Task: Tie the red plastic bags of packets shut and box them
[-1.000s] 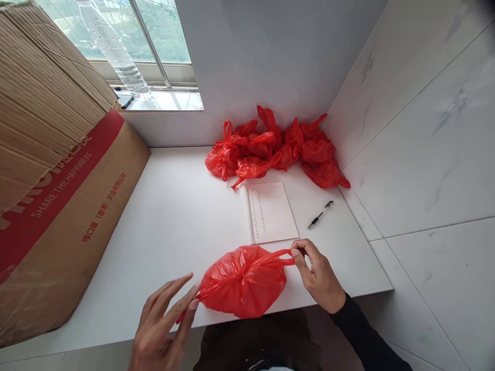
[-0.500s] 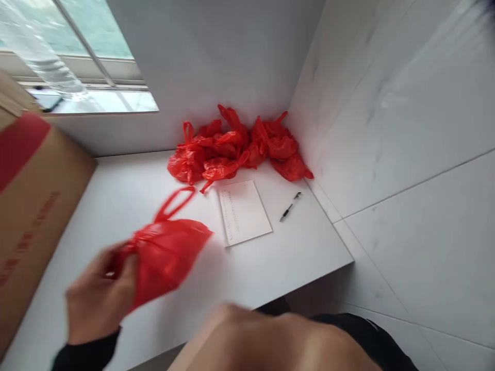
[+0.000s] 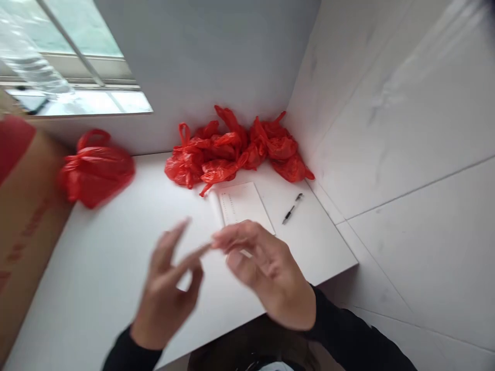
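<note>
My left hand is empty above the white desk, its fingers spread and somewhat blurred. Opposite it, my right hand curves its fingers with the thumb apart and nothing visible in the grasp. The fingertips of both hands meet or overlap in view; I cannot tell whether they touch. Under my right hand lies a written-on notepad, partly covered by it. A knotted red plastic bag stands at the back left, free of both hands. A black-and-clear pen lies right of the notepad.
Several tied red plastic bags are heaped against the back wall. A cardboard box borders the desk's left side. On the window sill stand a clear plastic bottle and a dark flat object. A tiled wall closes the right.
The red bag has left my left hand and now stands at the back left beside the box. Both hands have come together over the desk's middle; my right hand has risen from the lower edge.
</note>
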The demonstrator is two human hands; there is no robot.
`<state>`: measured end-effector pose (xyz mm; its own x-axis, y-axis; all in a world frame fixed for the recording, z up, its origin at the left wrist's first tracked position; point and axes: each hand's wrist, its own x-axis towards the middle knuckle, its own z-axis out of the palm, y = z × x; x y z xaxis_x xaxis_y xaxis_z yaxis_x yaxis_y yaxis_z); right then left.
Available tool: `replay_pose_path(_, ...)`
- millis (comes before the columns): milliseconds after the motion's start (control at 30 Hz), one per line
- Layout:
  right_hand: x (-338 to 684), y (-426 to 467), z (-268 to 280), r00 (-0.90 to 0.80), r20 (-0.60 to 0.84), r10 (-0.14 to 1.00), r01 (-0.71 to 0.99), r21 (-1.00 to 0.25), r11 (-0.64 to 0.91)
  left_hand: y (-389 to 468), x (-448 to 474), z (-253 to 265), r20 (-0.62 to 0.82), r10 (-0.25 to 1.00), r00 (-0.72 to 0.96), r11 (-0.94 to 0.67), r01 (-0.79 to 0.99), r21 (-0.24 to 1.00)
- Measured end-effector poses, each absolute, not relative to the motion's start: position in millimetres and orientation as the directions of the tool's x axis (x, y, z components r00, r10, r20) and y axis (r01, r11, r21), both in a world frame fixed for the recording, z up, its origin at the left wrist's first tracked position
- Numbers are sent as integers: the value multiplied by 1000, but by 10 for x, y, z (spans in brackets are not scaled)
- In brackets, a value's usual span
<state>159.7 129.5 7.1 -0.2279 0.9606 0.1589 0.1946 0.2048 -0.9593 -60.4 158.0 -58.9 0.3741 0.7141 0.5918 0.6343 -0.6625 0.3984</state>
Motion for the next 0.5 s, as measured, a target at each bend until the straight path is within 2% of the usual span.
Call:
replay_pose_path(100, 1607, 1400, -240, -229, 15, 973, 9, -1000, 18, 1188, -321, -618, 469, 758, 452, -651, 549, 523)
replay_pose_path(200, 1596, 1360, -470, -341, -96, 935, -29, -993, -113, 1025, -247, -598, 420, 789, 448, -612, 525, 591)
replay_pose_path(333, 1524, 1252, -509, -408, -87, 909, -114, -983, -145, 998, -239, -594, 400, 792, 462, -605, 506, 615)
replay_pose_path(500, 1458, 1197, -456, -353, -82, 932, -247, -953, -177, 983, -164, -627, 401, 796, 454, -594, 453, 665)
